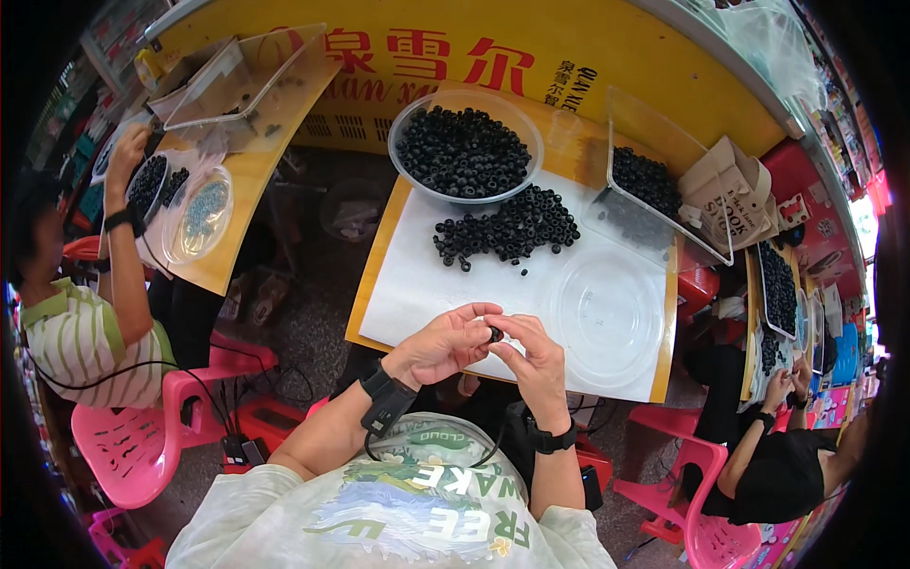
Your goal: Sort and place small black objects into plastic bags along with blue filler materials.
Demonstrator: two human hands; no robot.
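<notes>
Over the near edge of the white-covered table, my left hand (447, 343) and my right hand (533, 358) meet at the fingertips. Pinched between them is a small black bead-like piece (495, 334), partly hidden by the fingers. Beyond my hands lies a loose pile of black pieces (517, 226) with holes in them. Behind the pile, a round clear bowl (396, 152) holds many more of the same. To the right of my hands sits a round clear plastic lid or shallow dish (607, 318), flat on the white sheet (408, 284).
A clear rectangular bin (701, 248) with black pieces stands at the table's right, beside a beige paper bag (725, 194). People work at tables on both sides, near pink chairs (123, 446). A yellow panel (607, 76) closes off the far side.
</notes>
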